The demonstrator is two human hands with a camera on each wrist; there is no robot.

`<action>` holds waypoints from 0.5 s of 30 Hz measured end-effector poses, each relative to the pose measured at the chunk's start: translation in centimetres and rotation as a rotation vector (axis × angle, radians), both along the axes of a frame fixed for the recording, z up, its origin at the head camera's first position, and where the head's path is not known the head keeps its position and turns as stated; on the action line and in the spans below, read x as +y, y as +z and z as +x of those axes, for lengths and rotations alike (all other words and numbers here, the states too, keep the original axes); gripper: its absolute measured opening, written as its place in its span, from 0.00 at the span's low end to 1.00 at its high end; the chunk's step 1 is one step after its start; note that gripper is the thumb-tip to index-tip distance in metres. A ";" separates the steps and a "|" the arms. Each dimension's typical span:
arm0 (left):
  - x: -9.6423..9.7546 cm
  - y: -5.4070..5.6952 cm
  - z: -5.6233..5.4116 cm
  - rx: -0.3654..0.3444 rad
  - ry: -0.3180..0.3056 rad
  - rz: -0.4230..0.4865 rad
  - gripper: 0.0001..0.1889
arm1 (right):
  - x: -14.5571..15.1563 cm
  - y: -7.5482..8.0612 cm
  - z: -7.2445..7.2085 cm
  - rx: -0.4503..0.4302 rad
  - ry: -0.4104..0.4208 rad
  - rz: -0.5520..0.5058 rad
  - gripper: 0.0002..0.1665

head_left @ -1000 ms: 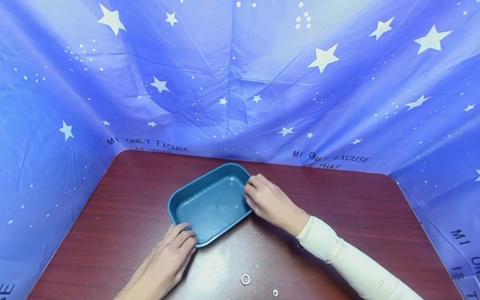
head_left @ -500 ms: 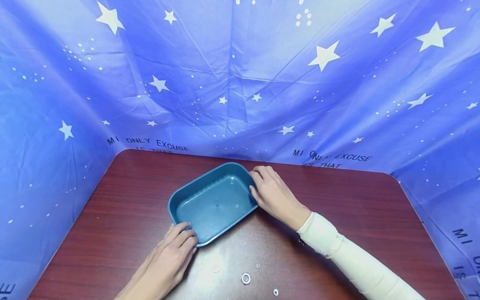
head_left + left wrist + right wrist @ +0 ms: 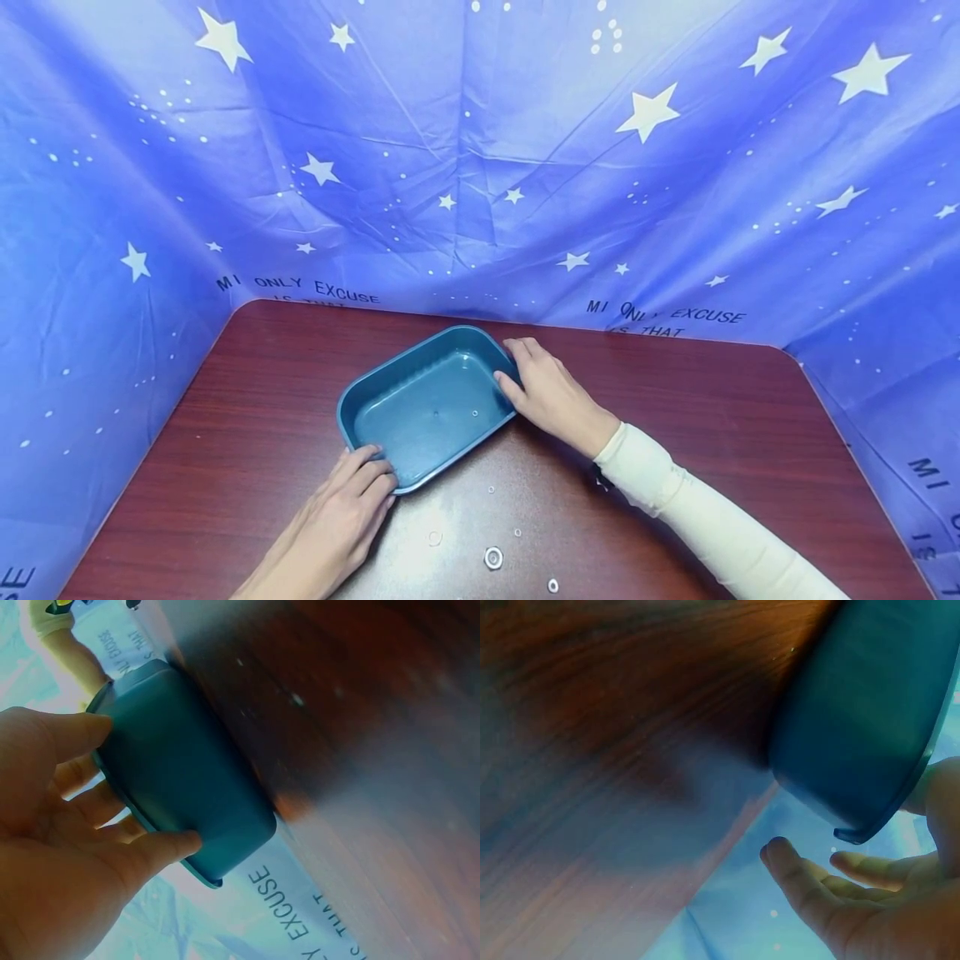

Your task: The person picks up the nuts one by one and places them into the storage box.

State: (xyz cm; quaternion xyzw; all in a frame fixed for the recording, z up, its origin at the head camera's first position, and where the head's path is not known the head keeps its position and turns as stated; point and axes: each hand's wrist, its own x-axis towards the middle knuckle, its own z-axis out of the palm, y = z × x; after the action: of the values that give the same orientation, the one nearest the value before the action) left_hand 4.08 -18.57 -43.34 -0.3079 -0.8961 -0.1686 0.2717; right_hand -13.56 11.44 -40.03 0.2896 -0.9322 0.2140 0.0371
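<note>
A teal rectangular plastic tub (image 3: 420, 408) sits askew on the table, with one tiny nut or washer (image 3: 475, 413) on its floor. My left hand (image 3: 330, 517) grips the tub's near left corner. In the left wrist view, two digits of that left hand (image 3: 60, 825) press the outer wall while others reach over the rim. At the opposite end, my right hand (image 3: 558, 396) has its thumb over the rim and its fingers outside. The right wrist view has those right-hand fingers (image 3: 802, 881) loosely extended, with a gap to the tub wall (image 3: 855, 712).
Several small metal pieces lie on the dark red wood table (image 3: 720, 433) in front of the tub, among them a hex nut (image 3: 492, 558), a smaller nut (image 3: 553, 586) and a thin ring (image 3: 435, 538). A blue star-printed curtain (image 3: 465, 167) encloses the table's back and sides.
My right hand has loosened from the tub's right end, its fingers straightening and shifting slightly outward past the rim. The left hand and the tub have stayed in place.
</note>
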 end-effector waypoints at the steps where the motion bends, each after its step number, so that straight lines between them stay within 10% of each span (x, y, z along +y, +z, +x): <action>1: 0.0 0.0 0.0 0.001 -0.002 0.002 0.29 | 0.0 0.0 0.0 -0.011 -0.006 -0.006 0.35; 15: 0.2 0.1 0.0 0.035 0.003 0.003 0.29 | -0.1 -0.3 -0.3 -0.032 -0.040 -0.033 0.31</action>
State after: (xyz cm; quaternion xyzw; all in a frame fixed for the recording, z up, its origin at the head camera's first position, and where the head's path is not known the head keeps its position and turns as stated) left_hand 4.04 -18.34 -43.26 -0.3089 -0.8915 -0.1641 0.2879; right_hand -13.81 11.36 -40.35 0.2666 -0.9346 0.2334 0.0312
